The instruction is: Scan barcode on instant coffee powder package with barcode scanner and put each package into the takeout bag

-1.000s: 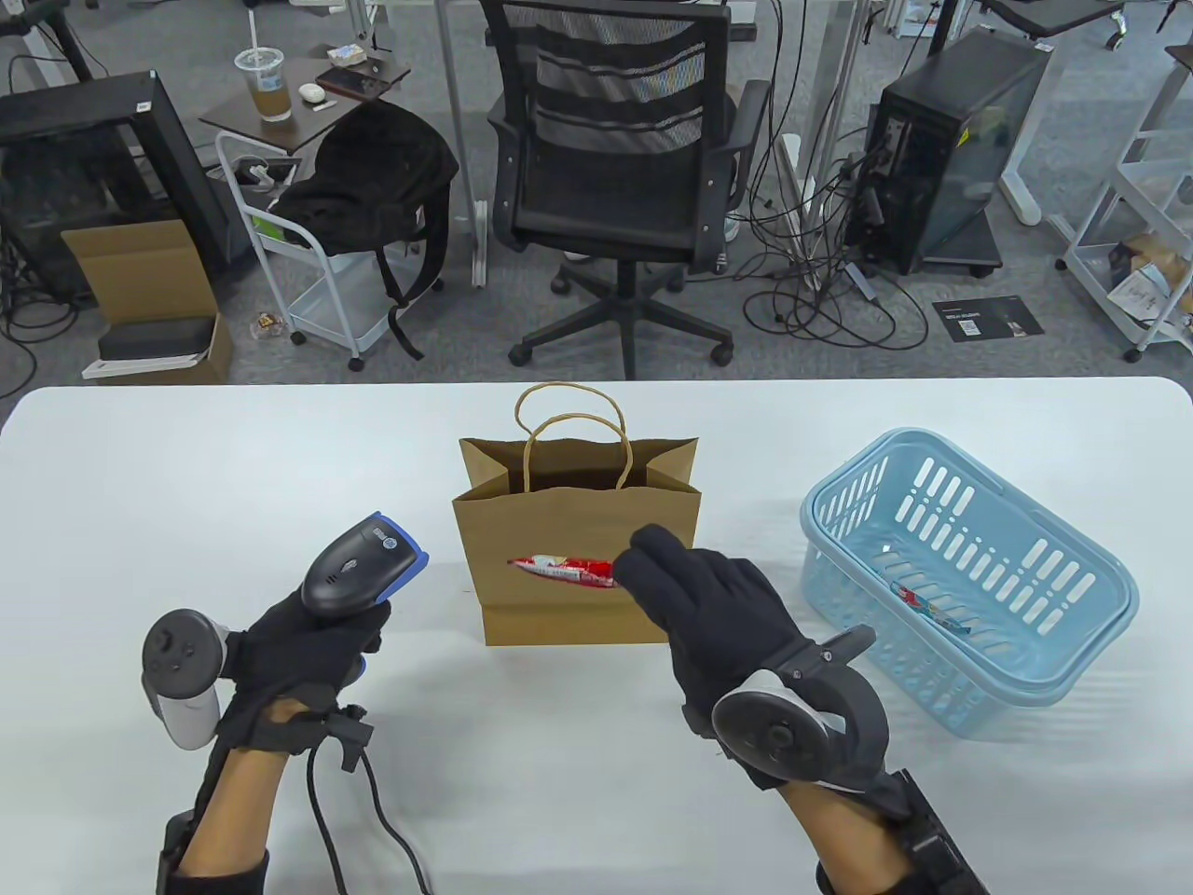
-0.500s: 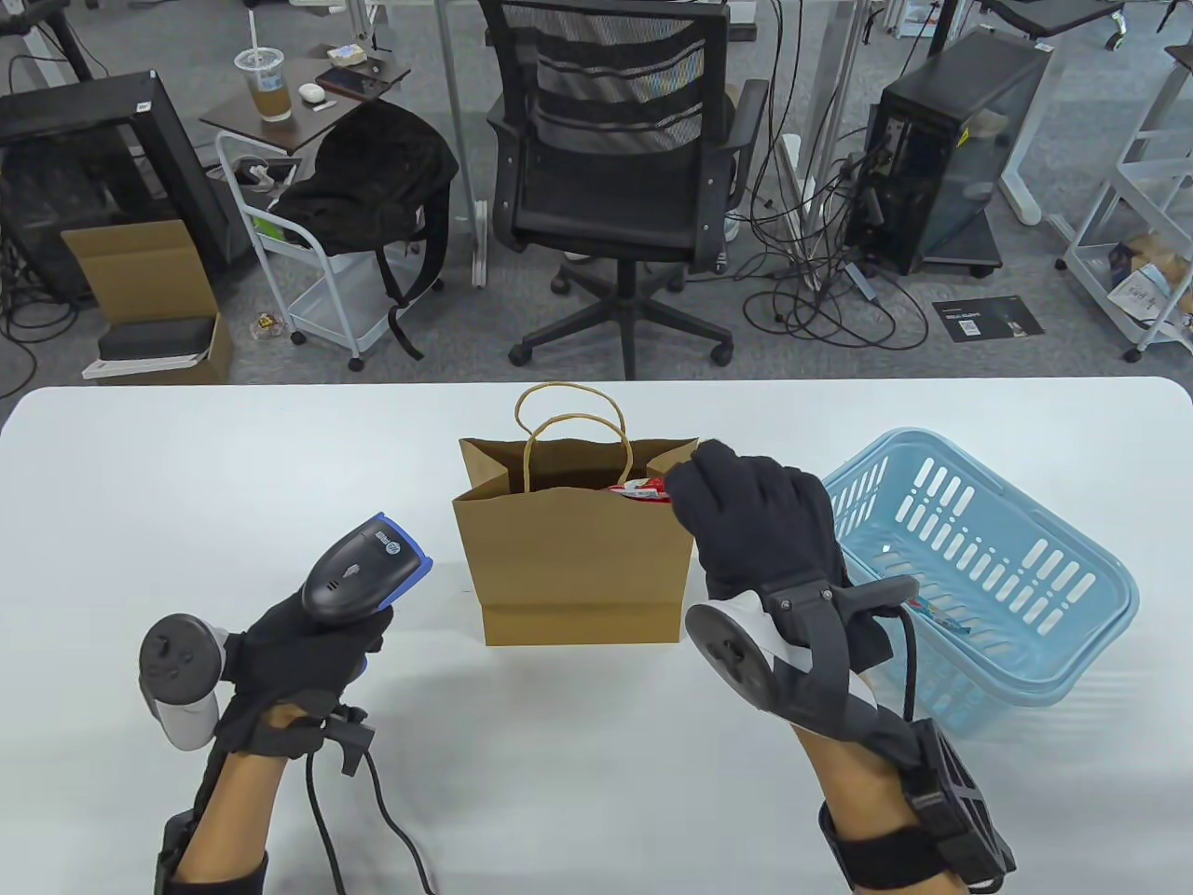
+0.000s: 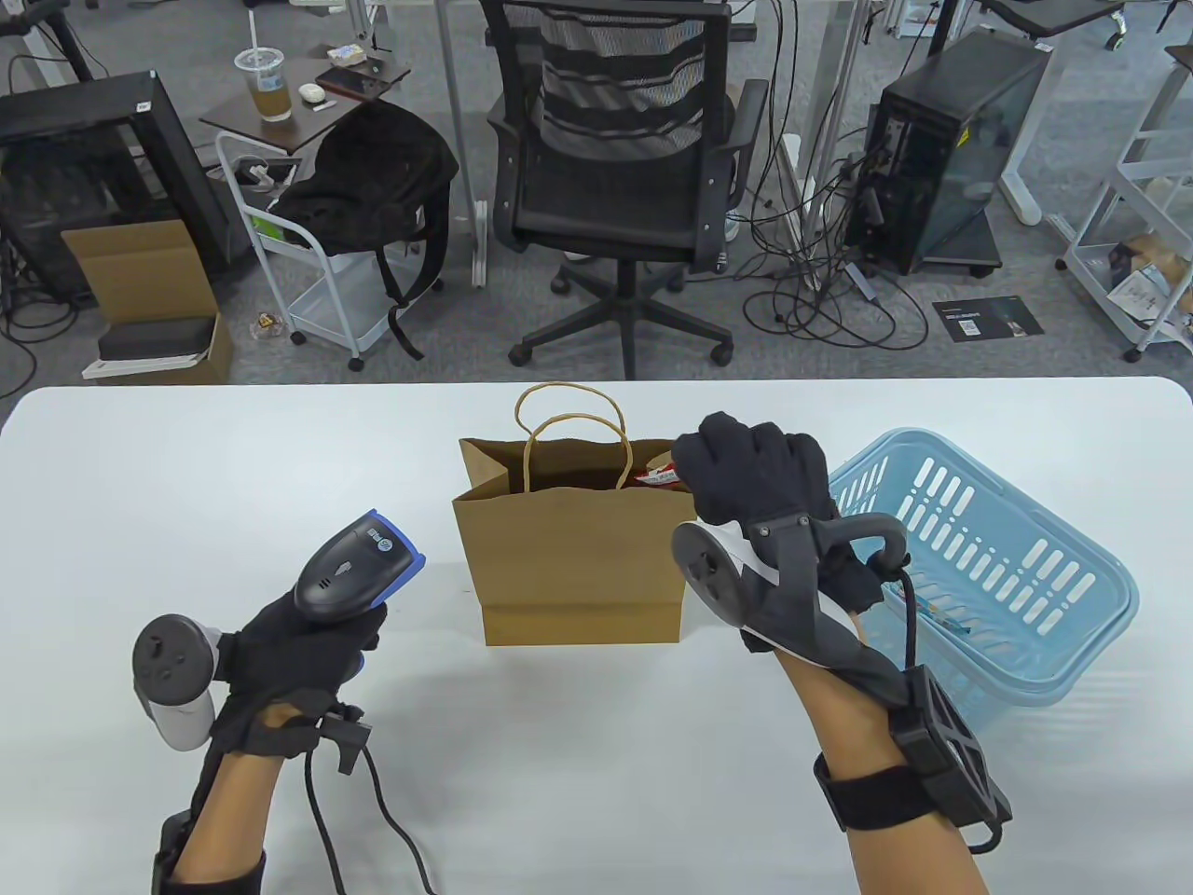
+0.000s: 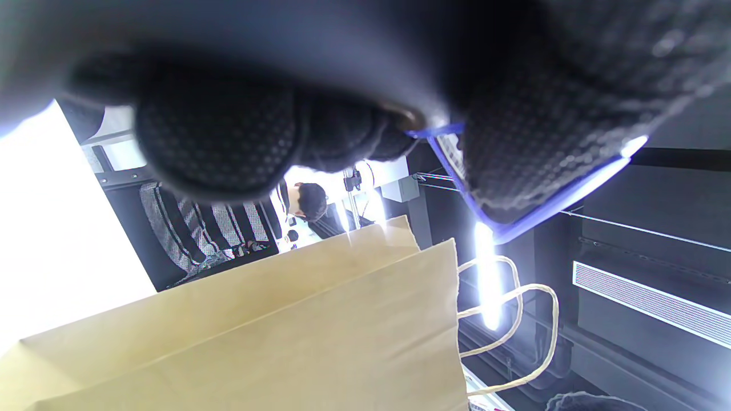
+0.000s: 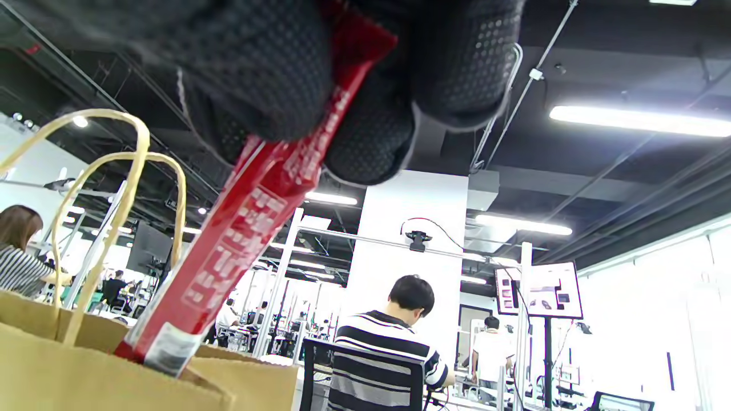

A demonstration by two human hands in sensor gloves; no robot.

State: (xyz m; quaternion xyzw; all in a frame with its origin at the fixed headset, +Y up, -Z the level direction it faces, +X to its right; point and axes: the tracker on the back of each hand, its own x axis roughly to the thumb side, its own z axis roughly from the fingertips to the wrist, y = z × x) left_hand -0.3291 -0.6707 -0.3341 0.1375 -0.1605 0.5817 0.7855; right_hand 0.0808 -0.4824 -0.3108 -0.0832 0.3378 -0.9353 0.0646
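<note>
Left hand: the left hand (image 3: 298,653) is wrapped round the grip of the barcode scanner (image 3: 356,563), raised off the white surface (image 3: 186,485); the scanner's blue-edged nose points toward the bag, probably kept ready for the next package rather than set down.
Scanner cable: a black cable (image 3: 373,820) trails from near the wrist toward the near edge of the surface.
Takeout bag: the brown paper takeout bag (image 3: 578,559) stands upright at the middle, mouth open, its twisted paper handles (image 3: 569,438) standing up, so a package can be dropped in from above.
Package in hand: the red instant coffee package (image 5: 251,211) is pinched at its top end by the fingers of the right hand (image 3: 755,475); it hangs steeply, its lower end already inside the bag's mouth at the right corner.
Step, as I judge it: the package is being lowered in, not yet let go.
Basket: the light blue basket (image 3: 1072,578) sits just right of the bag; one more red package (image 3: 932,611) lies in it, so I judge more scanning remains.
</note>
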